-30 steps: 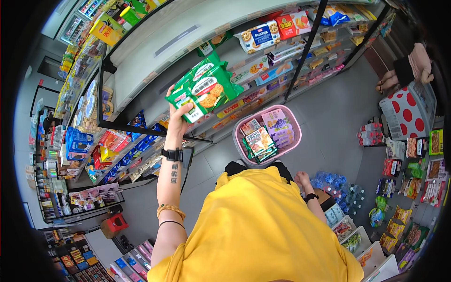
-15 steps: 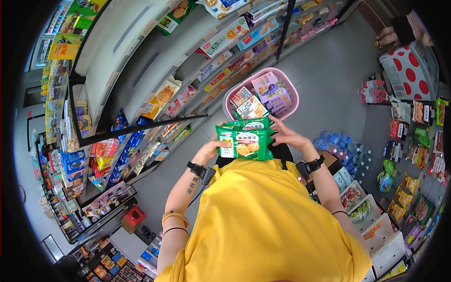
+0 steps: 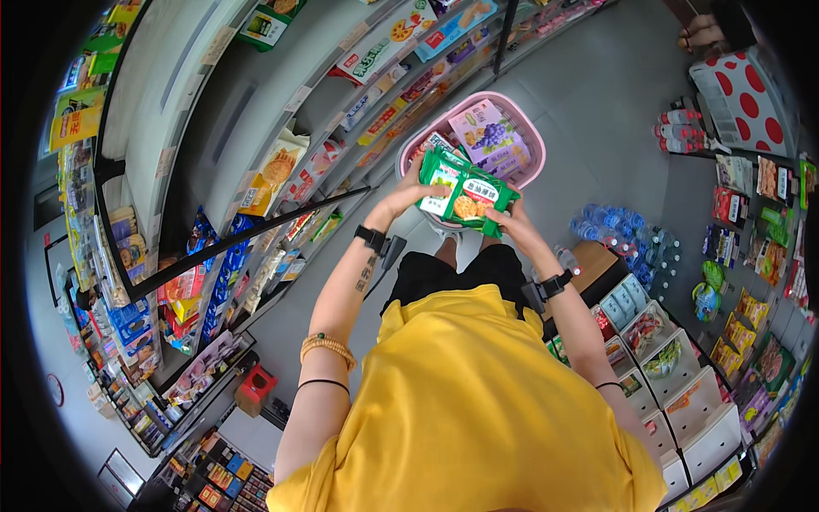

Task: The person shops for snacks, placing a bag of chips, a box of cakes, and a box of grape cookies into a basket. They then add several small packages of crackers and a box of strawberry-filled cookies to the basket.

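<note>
Both my hands hold a green biscuit pack, tilted down to the right, with round biscuits pictured on it. My left hand grips its left end, thumb across the front. My right hand is closed on the lower right corner. Whether a second pack lies behind it I cannot tell. Just beyond and partly behind the pack is a pink basket. Inside it lie purple boxes with grapes pictured on them and a smaller pack, which the green one partly covers.
Shelving with packaged biscuits runs along the left and far side. Bottled drinks in plastic wrap stand on the floor to the right, near white bins of packets. A red-dotted box and part of another person show at far right.
My hands have moved forward with the green pack, which now hangs over the basket's near side and is turned clockwise. My view has shifted, and my shorts and legs now show below.
</note>
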Action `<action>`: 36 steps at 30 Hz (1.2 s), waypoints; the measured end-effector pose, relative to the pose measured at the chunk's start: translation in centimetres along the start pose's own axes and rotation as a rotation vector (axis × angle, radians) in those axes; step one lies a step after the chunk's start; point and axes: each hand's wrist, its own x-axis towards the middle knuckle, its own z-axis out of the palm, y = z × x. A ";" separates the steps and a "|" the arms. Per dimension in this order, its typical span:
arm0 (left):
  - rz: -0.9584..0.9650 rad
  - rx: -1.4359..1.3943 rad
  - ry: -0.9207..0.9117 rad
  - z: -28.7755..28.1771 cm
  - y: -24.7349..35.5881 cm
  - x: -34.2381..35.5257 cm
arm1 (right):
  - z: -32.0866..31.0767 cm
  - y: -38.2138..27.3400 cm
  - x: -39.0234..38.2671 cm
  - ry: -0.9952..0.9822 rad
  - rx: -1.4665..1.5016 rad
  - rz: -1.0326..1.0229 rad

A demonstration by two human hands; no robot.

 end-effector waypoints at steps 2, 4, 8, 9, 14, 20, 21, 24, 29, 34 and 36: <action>-0.100 -0.083 0.030 -0.6 -0.9 1.5 | 0.2 1.9 1.3 0.115 0.060 -0.021; -0.102 -0.160 -0.042 -1.1 -1.0 1.8 | 0.8 1.6 1.3 0.127 0.084 -0.012; -0.146 -0.140 -0.103 -1.8 -1.3 1.4 | 1.7 1.4 1.1 0.147 0.085 -0.044; -0.132 -0.135 -0.072 -1.6 -0.9 1.3 | 1.4 2.3 1.7 0.157 0.070 -0.069; -0.132 -0.060 -0.018 -1.8 -1.3 1.5 | 1.4 3.9 2.6 0.179 0.174 -0.094; -0.092 0.062 0.007 -1.1 0.2 0.1 | 1.6 2.4 1.0 0.155 0.122 -0.005; -0.086 0.061 0.008 -0.9 0.8 -0.1 | 1.7 1.6 0.9 0.168 0.075 0.040; -0.061 0.135 0.075 -1.1 1.2 -0.1 | 1.8 0.8 0.7 0.180 0.008 0.098; -0.067 0.181 0.063 -2.2 0.3 0.6 | 2.2 -0.5 0.6 0.184 -0.079 0.119; -0.060 0.152 0.086 -2.5 0.7 -0.3 | 2.2 -1.7 0.2 0.207 -0.088 0.145; -0.020 0.153 0.167 -3.3 -1.2 0.4 | 1.6 -1.8 -0.2 0.231 -0.035 0.135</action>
